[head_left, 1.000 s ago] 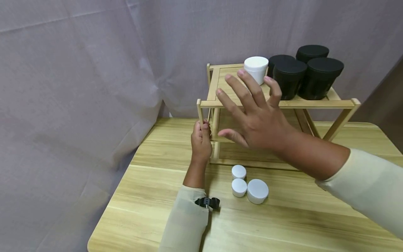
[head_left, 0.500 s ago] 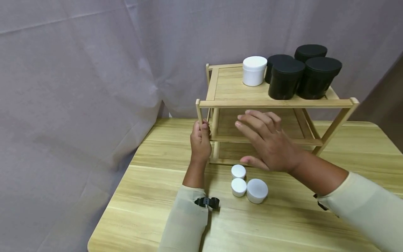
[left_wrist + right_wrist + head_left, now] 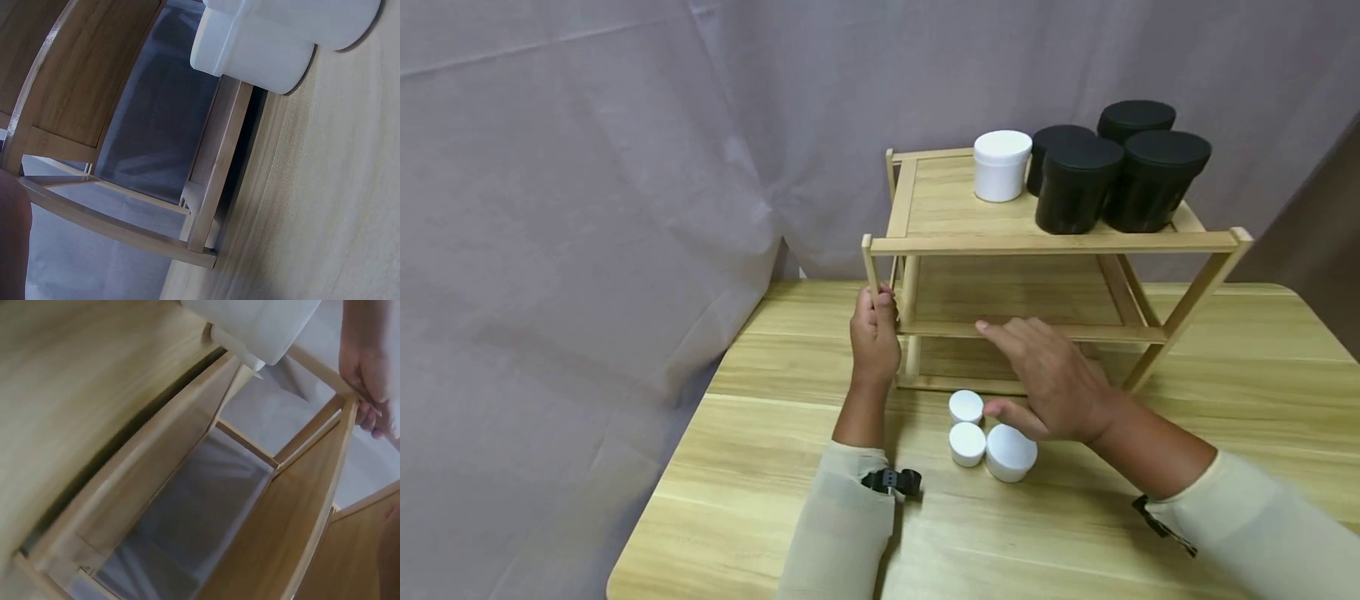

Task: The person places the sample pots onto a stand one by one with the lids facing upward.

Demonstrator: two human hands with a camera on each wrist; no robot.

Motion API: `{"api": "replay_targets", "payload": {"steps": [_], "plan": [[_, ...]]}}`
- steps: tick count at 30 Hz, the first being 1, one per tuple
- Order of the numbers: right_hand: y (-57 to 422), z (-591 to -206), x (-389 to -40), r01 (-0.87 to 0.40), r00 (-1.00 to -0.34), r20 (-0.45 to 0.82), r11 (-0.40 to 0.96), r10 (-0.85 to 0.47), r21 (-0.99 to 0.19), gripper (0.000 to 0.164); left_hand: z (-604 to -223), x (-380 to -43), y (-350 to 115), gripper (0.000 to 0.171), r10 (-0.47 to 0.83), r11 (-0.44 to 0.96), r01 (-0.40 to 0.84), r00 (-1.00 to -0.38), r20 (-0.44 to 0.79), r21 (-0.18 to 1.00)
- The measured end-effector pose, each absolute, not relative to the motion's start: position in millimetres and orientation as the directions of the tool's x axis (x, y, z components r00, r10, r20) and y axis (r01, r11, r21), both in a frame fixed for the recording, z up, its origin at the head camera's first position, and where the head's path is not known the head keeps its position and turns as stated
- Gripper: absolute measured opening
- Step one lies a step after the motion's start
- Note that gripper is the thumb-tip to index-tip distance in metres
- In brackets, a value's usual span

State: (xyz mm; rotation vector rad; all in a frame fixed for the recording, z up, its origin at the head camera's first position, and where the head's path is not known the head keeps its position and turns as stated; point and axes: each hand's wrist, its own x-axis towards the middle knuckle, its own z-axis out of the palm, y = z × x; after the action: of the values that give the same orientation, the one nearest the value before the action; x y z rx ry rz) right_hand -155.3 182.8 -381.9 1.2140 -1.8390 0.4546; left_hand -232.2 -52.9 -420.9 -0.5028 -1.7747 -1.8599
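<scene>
My left hand (image 3: 876,337) grips the left front post of a wooden shelf rack (image 3: 1045,243), fingers curled round it. My right hand (image 3: 1054,383) hovers in front of the lower shelves with fingers extended and nothing held. Just below its thumb, on the table, stand three white lidded jars: a larger one (image 3: 1011,452) and two smaller ones, a front one (image 3: 967,443) and a rear one (image 3: 966,406). In the left wrist view, white jars (image 3: 262,56) stand before the rack's bottom rail. The right wrist view catches the left hand (image 3: 369,381) at the post.
On the rack's top shelf stand a white jar (image 3: 1002,167) and several black lidded jars (image 3: 1078,183). The middle shelf (image 3: 1015,292) lies below it. A wooden table (image 3: 760,467) bears everything, with a grey curtain (image 3: 587,208) behind and to the left.
My right hand has come down and toward me, from in front of the top shelf to just above the small jars. The left hand keeps its grip on the post.
</scene>
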Motion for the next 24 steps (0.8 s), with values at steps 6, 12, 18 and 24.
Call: {"api": "replay_targets", "payload": {"steps": [6,12,18,24], "plan": [[187,-399,-152,-0.872,-0.213,0.825,0.482,-0.524,0.081,0.086,-424,-231,-54,0.029,-0.109,-0.008,0.601,-0.795,0.596,0.799],[193,-411,-141,-0.868,-0.383,0.748,0.487,-0.542,-0.092,0.092,-423,-233,-54,0.035,-0.102,-0.004,0.603,-0.794,0.600,0.798],[206,-409,-132,-0.786,-0.617,0.516,0.500,-0.595,-0.364,0.083,-420,-234,-55,0.030,-0.111,0.005,0.590,-0.802,0.587,0.807],[219,-410,-127,-0.645,-0.733,0.315,0.471,-0.602,-0.602,0.069,-421,-234,-54,0.034,-0.107,-0.001,0.593,-0.801,0.589,0.805]]}}
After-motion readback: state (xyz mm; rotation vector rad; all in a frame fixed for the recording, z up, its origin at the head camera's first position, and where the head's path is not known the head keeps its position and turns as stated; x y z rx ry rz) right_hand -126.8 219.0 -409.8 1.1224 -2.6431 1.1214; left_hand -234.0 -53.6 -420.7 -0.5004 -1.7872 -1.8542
